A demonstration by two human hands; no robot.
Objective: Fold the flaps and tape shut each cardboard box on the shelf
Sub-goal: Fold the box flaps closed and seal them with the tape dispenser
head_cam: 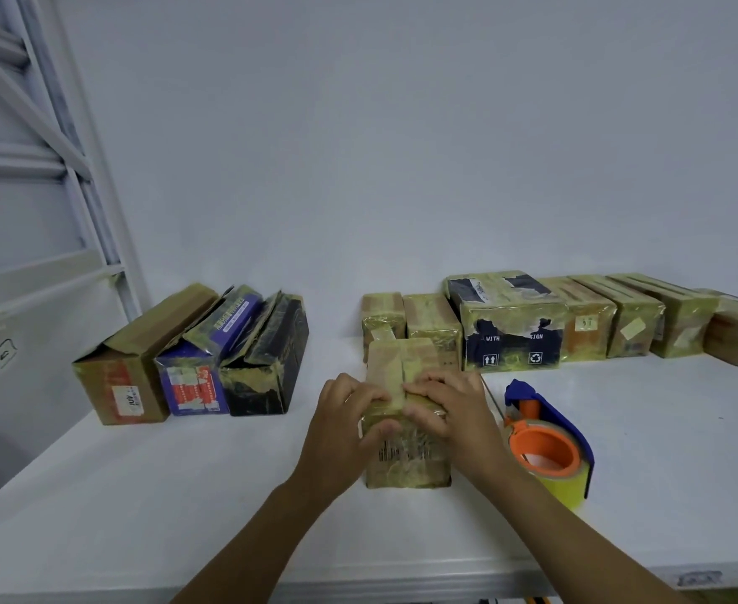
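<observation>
As left hand (344,414) and right hand (451,407) cover box (407,466), flaps (391,364) seem closed.

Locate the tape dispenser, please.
In the head view, the tape dispenser sits on the shelf, right of centre, beside the right hand gripping the box.

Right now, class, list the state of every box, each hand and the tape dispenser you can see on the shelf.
small box: flaps folded down, held closed by both hands.
left hand: grips the small box's top front edge.
right hand: grips the same edge.
tape dispenser: resting on the shelf, untouched.
three left boxes: flaps open.
right row of boxes: closed, wrapped in tape.
</observation>
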